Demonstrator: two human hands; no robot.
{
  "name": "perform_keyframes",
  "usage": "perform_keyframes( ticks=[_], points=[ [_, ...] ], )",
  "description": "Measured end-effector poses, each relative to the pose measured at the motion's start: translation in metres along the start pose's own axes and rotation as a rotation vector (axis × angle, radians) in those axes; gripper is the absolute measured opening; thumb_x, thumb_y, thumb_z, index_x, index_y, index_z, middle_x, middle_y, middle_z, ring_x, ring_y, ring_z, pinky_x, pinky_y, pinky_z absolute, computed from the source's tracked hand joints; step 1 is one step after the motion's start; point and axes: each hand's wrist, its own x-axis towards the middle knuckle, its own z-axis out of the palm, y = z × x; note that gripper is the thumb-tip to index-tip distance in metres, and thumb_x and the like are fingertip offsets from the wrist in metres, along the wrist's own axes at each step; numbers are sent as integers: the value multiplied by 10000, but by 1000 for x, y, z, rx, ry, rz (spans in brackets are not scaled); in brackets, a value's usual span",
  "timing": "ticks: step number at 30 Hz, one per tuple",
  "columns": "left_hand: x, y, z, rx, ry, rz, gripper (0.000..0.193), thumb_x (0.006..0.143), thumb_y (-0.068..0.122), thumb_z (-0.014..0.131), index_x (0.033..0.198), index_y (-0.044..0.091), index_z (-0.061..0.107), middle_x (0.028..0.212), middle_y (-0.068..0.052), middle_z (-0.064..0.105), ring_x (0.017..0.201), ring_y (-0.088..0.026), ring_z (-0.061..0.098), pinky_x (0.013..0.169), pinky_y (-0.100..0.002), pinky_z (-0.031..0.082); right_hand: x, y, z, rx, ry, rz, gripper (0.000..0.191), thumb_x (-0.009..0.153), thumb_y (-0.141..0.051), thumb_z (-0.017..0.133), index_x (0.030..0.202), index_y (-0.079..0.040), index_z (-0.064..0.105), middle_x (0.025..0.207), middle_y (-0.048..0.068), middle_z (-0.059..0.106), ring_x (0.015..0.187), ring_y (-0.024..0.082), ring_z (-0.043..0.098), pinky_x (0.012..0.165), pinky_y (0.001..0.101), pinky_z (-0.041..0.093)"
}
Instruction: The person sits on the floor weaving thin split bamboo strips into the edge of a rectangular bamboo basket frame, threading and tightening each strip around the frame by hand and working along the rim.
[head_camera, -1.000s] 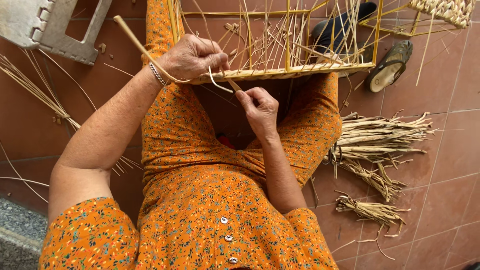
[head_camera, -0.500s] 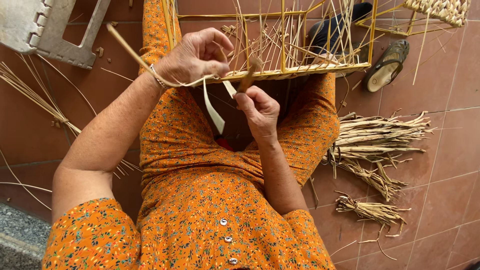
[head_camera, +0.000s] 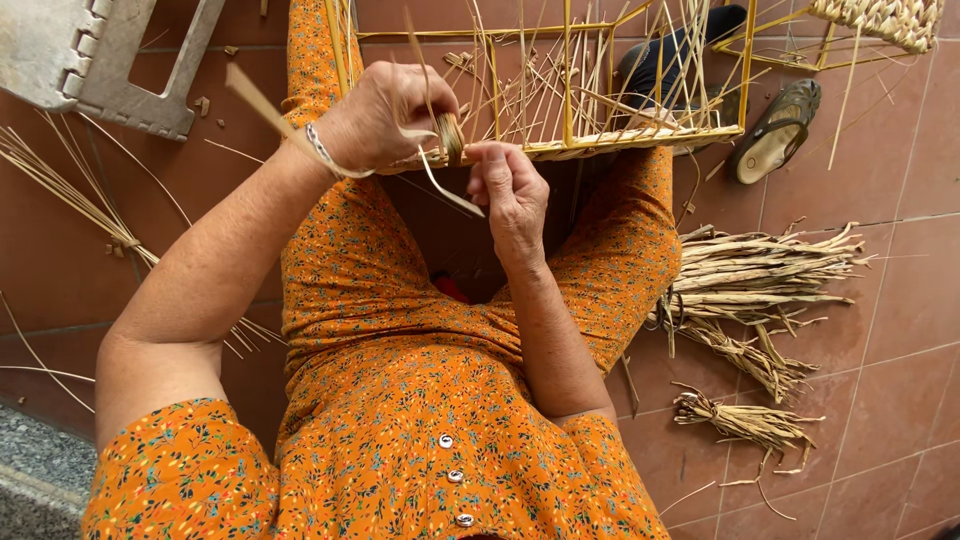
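Note:
I sit on a tiled floor in an orange flowered dress, with a yellow wire basket frame (head_camera: 745, 60) resting on my knees. Thin straw stakes (head_camera: 540, 90) stand up inside it. My left hand (head_camera: 385, 110) grips a flat straw strand (head_camera: 255, 95) that sticks out to the upper left past my wrist. My right hand (head_camera: 510, 190) pinches the same strand's twisted end (head_camera: 452, 135) at the near rim of the frame. A pale loose tail (head_camera: 450, 190) curls down between both hands.
Bundles of dried straw (head_camera: 760, 275) lie on the floor at my right, a smaller tied bunch (head_camera: 745, 420) nearer. Loose stalks (head_camera: 70, 190) spread at the left. A grey plastic stool (head_camera: 100, 60) is upper left. A sandal (head_camera: 775, 135) and a woven basket (head_camera: 890, 20) lie upper right.
My left hand has risen and turned, winding the strand into a tight twist at the rim. The right hand has moved up to meet it. The hanging tail has shortened.

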Motion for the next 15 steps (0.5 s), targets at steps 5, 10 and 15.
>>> perform_keyframes(
  ticks=[5,10,15],
  points=[
    [7,-19,8,-309,-133,-270,136,927,68,712,1061,65,735,921,-3,760,860,-64,732,765,-237,617,-10,18,2,-132,97,-32,99,1021,-141,697,1027,-46,670,843,-45,652,732,10,579,653,179,493],
    [9,-23,5,-406,-272,-288,230,778,11,784,1002,61,782,874,-9,760,833,-62,709,765,-225,600,-12,26,12,-271,165,-66,129,980,-132,759,973,-47,662,812,-57,670,723,-1,593,649,178,506],
    [20,-20,4,-247,-312,-308,188,761,13,798,938,77,787,819,10,759,772,-75,710,694,-245,590,-4,23,22,-327,230,-123,213,957,-152,793,884,-63,614,742,-67,623,657,-7,539,581,181,463]
  ],
)
